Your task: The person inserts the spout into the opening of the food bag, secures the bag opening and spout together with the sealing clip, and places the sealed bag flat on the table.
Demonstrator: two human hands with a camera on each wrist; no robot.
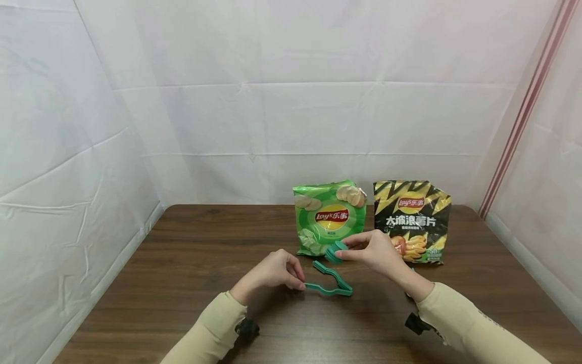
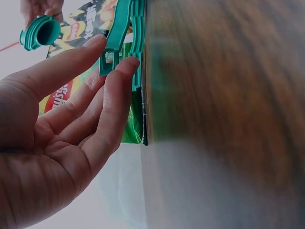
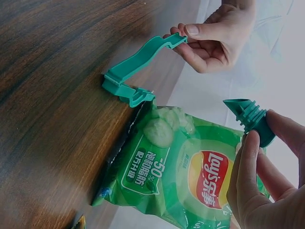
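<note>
My left hand (image 1: 276,271) pinches the end of one arm of a green bag clip (image 1: 328,291), which is spread open in a V. In the right wrist view, the hinge end of the clip (image 3: 133,65) touches the table, and the pinched arm slants upward. Between the thumb and fingers of my right hand (image 1: 375,253) is a green pouring spout (image 1: 335,252). Ridges and a slanted tip show on this spout (image 3: 255,120) in the right wrist view; the left wrist view shows its round hollow opening. Spout and clip are apart.
Behind the hands stands a green chip bag (image 1: 331,227). To its right is a black and yellow chip bag (image 1: 411,215), partly covered by my right hand. Both are on the dark wooden table (image 1: 204,242), with white cloth (image 1: 273,116) hanging behind and at the sides.
</note>
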